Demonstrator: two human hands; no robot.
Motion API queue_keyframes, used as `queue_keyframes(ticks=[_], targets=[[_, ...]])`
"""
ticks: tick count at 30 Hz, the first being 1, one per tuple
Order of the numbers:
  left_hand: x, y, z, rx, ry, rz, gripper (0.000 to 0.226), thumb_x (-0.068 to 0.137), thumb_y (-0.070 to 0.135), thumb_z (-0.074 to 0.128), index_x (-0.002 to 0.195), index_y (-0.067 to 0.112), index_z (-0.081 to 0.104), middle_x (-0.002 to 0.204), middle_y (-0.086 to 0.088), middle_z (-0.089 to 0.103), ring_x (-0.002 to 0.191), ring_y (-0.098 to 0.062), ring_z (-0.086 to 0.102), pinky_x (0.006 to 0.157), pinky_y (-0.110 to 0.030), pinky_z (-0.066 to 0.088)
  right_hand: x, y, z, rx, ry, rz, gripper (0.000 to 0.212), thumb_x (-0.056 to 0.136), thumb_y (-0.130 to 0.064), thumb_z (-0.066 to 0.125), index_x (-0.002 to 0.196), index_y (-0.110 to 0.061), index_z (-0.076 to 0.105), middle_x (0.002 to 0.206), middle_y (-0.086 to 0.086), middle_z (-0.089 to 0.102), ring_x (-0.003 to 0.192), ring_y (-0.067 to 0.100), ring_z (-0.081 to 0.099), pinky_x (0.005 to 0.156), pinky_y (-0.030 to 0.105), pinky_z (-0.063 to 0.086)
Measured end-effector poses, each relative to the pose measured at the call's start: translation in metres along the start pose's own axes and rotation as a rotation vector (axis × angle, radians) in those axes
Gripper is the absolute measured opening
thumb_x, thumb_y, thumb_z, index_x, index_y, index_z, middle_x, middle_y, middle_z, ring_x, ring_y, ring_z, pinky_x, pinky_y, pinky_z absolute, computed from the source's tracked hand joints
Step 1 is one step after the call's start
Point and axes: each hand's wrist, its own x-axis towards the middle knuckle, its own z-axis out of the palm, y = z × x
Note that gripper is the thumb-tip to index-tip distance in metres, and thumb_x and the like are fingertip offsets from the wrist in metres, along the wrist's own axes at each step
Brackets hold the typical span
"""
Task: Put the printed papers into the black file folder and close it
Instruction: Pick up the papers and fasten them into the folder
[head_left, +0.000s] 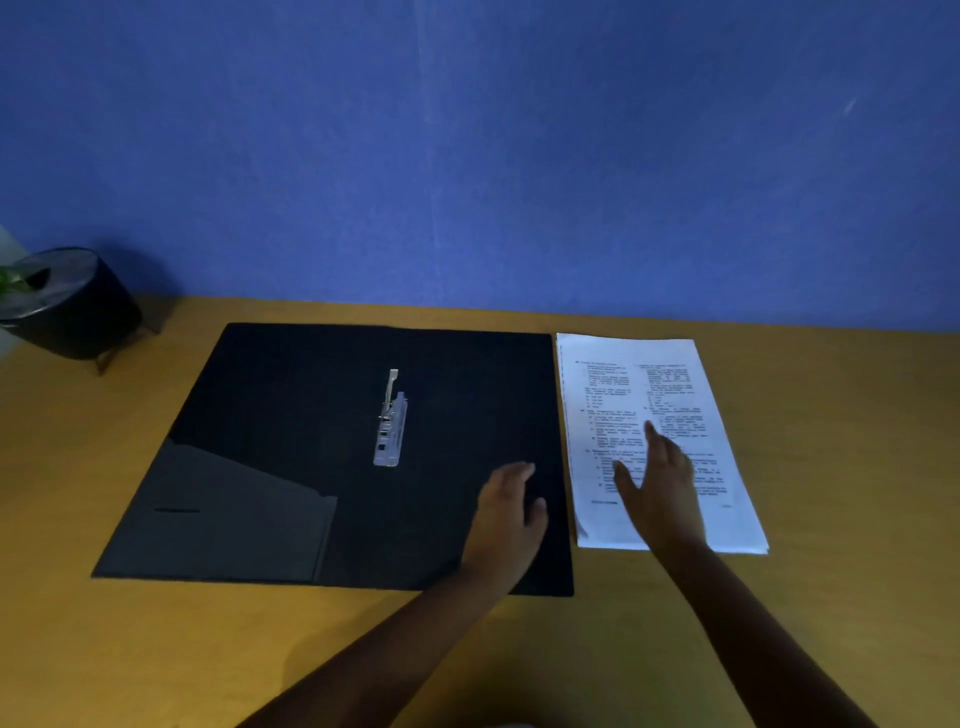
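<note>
The black file folder (291, 415) lies open flat on the wooden table, with a metal clip (390, 426) raised near its spine and a pocket flap (223, 514) on its left half. A stack of printed papers (644, 384) lies just right of the folder. My left hand (511, 512) hovers over the folder's right half, fingers loosely curled, holding nothing. Over the lower part of the papers my right hand (657, 478) is spread flat, fingers apart; whether it touches the sheets is unclear.
A black round planter (67, 306) on short legs, with a green leaf, stands at the table's far left corner. A blue wall (519, 156) rises right behind the table. Bare wood (831, 441) extends to the right of the papers.
</note>
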Motion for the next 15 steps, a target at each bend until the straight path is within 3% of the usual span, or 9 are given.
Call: queue_keyframes(ticks=[4, 8, 15], targets=[[0.0, 0.019, 0.025, -0.024, -0.144, -0.024, 0.047, 0.095, 0.019, 0.046, 0.139, 0.012, 0.035, 0.144, -0.002, 0.036, 0.133, -0.016, 0.03, 0.104, -0.02, 0.025, 0.008, 0.031, -0.019, -0.054, 0.043, 0.192, 0.073, 0.087, -0.027, 0.058, 0.143, -0.001, 0.019, 0.143, 0.026, 0.034, 0.133, 0.041, 0.027, 0.108, 0.048, 0.026], [-0.001, 0.019, 0.034, 0.128, -0.285, -0.014, 0.04, 0.092, 0.015, 0.043, 0.132, 0.016, 0.043, 0.134, -0.002, 0.045, 0.126, -0.019, 0.038, 0.098, -0.027, 0.037, 0.015, 0.056, -0.034, -0.064, 0.024, 0.358, 0.077, 0.087, -0.029, 0.058, 0.143, 0.002, 0.016, 0.144, 0.029, 0.03, 0.133, 0.044, 0.025, 0.108, 0.05, 0.026], [0.006, 0.025, 0.033, 0.261, -0.338, -0.056, 0.038, 0.092, 0.013, 0.04, 0.131, 0.01, 0.043, 0.138, -0.005, 0.041, 0.125, -0.02, 0.036, 0.099, -0.031, 0.04, 0.032, 0.075, -0.039, -0.091, -0.066, 0.439, 0.072, 0.086, -0.031, 0.06, 0.134, 0.01, 0.026, 0.136, 0.034, 0.038, 0.125, 0.045, 0.037, 0.105, 0.047, 0.03]])
